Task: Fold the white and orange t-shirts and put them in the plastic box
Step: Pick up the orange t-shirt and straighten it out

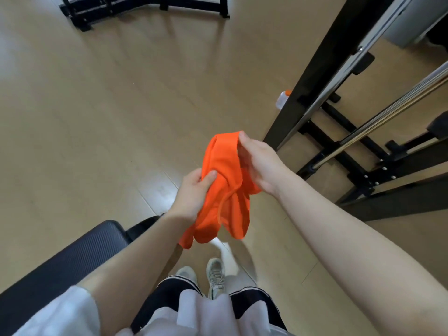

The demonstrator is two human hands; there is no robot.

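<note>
Both hands clamped on the bunched-up orange t-shirt [226, 187] over the wood floor [97, 112]: left hand [194, 194] grips its side, right hand [260, 163] pinches the top edge

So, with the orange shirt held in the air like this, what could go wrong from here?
1. The orange t-shirt is bunched between the left hand and right hand, so a fold started now would probably come out crooked.
2. It hangs over the bare floor above the shoes; a slip could drop it there.
3. No flat folding surface or plastic box is in view, so folding in mid-air may be untidy.
</note>
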